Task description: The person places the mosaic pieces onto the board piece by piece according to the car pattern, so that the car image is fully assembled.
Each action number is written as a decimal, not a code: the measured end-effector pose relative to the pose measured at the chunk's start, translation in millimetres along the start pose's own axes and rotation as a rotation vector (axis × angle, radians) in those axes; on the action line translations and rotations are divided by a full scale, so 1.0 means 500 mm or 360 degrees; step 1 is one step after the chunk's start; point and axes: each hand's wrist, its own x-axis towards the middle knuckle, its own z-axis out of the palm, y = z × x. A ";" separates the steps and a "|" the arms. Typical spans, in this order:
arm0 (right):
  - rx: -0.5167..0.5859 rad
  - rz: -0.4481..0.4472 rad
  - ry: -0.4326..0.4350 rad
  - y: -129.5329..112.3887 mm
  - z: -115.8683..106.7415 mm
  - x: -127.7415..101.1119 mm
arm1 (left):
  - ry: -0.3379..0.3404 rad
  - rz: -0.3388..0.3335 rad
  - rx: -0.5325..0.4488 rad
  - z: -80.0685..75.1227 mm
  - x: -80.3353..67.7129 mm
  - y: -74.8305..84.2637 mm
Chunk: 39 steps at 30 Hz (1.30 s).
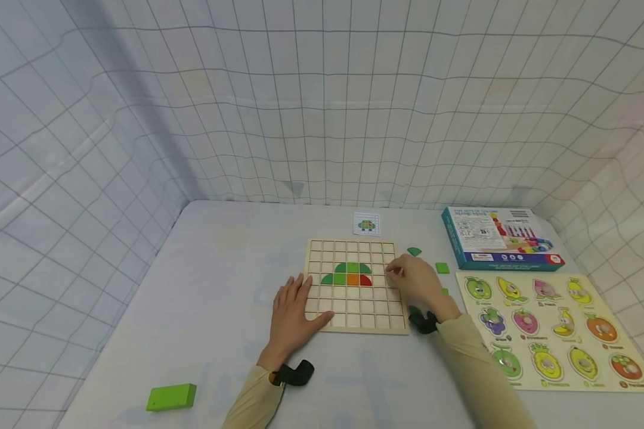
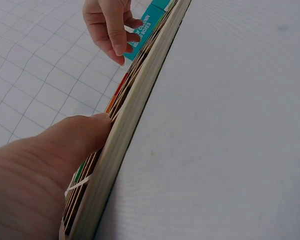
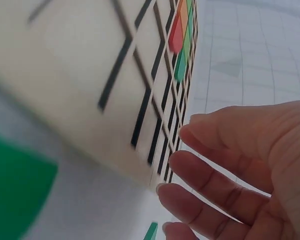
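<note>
A wooden grid board [image 1: 359, 310] lies flat in front of me. On it sit several green tiles [image 1: 352, 267], an orange square tile [image 1: 353, 279] and a red rounded tile [image 1: 365, 280], arranged together. My left hand [image 1: 292, 316] rests spread at the board's left side, its thumb pressing on the near rim in the left wrist view. Above the board's right edge hovers my right hand [image 1: 417, 280], fingers loosely bent and nothing visible between them in the right wrist view. Beside this hand lie a green quarter-round tile [image 1: 414, 251] and a green square tile [image 1: 442, 268].
A small pattern card [image 1: 367, 224] lies behind the board. Toward the right stand a teal-edged box [image 1: 504, 244] and, nearer, a fruit puzzle board [image 1: 528, 345]. One green block [image 1: 172, 397] sits at the near left. Netted white walls [image 1: 322, 107] enclose the table.
</note>
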 end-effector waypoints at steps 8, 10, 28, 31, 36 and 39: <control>-0.0030 0.0039 0.0048 0.052 -0.028 0.022 | 0.0009 0.0007 0.0006 -0.001 0.000 -0.001; -0.0041 0.0047 0.0058 0.064 -0.032 0.026 | 0.0008 0.0006 0.0002 -0.002 0.000 0.000; -0.0104 0.0177 0.0036 0.121 -0.032 0.043 | -0.0001 0.0001 -0.0004 -0.005 0.001 0.003; -0.0101 0.0192 0.0033 0.123 -0.035 0.045 | 0.0000 0.0002 -0.0001 -0.005 0.001 0.002; -0.0123 0.0189 0.0028 0.124 -0.039 0.051 | 0.0002 0.0004 0.0003 -0.004 0.000 0.000; -0.0156 0.0212 0.0038 0.125 -0.036 0.053 | -0.0003 0.0005 -0.0002 -0.002 0.000 0.000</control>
